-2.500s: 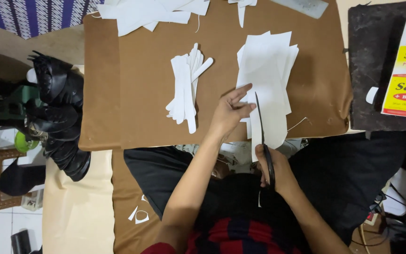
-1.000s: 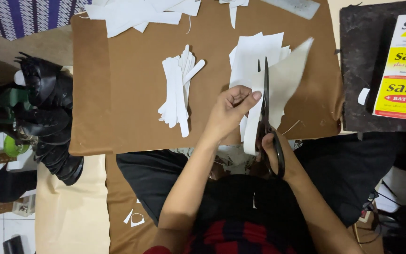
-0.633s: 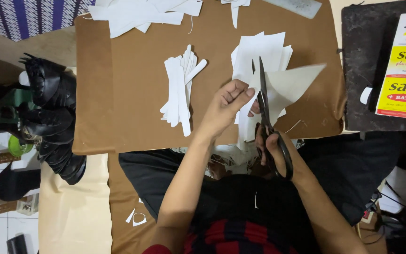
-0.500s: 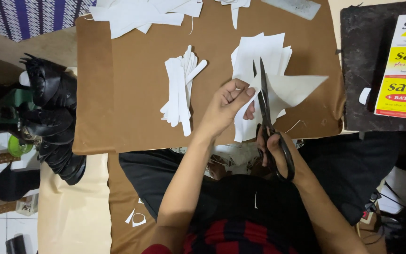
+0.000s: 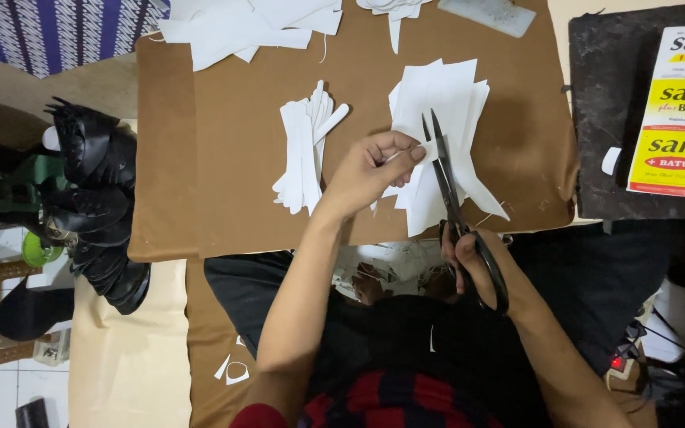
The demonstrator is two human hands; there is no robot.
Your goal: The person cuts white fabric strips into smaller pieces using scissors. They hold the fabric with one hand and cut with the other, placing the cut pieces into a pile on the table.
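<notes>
Nearest, the right hand [image 5: 477, 265] grips the black handles of the scissors [image 5: 453, 202], fingers curled through the loops, blades slightly parted and pointing far. Just left and a little farther, the left hand [image 5: 366, 170] pinches a narrow white paper strip [image 5: 430, 150] between thumb and fingertips, right against the blades. Beyond lie a stack of white sheets [image 5: 438, 103] and, left, a pile of cut strips [image 5: 307, 147] on the brown board [image 5: 223, 158].
</notes>
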